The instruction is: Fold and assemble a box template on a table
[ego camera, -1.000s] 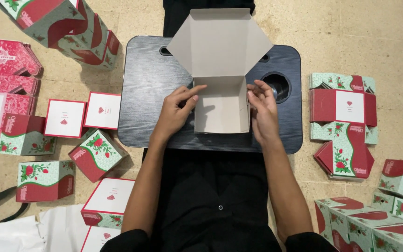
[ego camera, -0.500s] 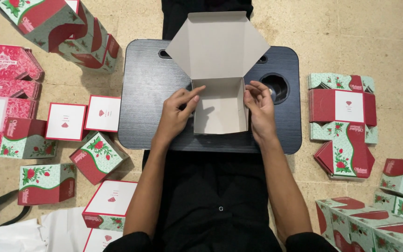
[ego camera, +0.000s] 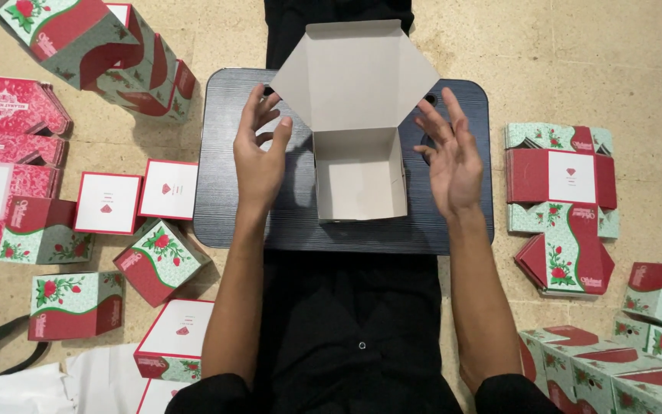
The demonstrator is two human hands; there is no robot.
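Both hands, left (ego camera: 260, 157) and right (ego camera: 450, 157), hover open beside the empty, lid-up white box (ego camera: 359, 180).

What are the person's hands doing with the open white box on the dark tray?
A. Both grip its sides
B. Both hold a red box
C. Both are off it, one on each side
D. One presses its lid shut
C: the left hand and right hand hang open beside the white box, touching nothing.

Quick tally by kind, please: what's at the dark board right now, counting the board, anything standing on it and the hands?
Dark board: 1
Open cardboard box standing on it: 1
Bare hands, the left hand and the right hand, open on either side of the box: 2
Total: 4
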